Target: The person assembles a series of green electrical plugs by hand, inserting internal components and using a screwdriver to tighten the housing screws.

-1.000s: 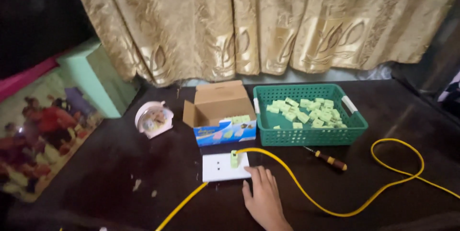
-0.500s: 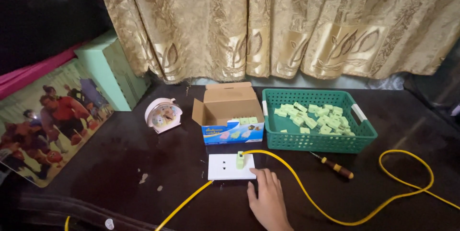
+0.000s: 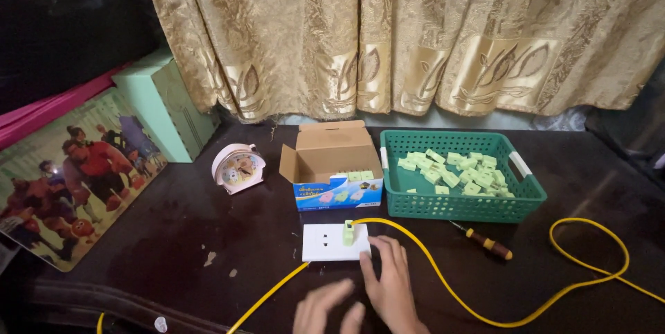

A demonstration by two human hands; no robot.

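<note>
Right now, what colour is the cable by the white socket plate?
Yellow. The cable loops past the white socket plate; clearest in the head view.

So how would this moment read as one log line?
right hand: on white rectangular socket plate | left hand: blurred, empty | pale green plug: in plate | yellow cable: beside right hand

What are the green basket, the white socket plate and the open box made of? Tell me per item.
Green basket: looks like moulded plastic, matte, with lattice walls.
White socket plate: seems smooth, hard plastic with a faint sheen; the right hand touches its edge.
Open box: cardboard, with brown raw flaps and a printed blue front.
</note>
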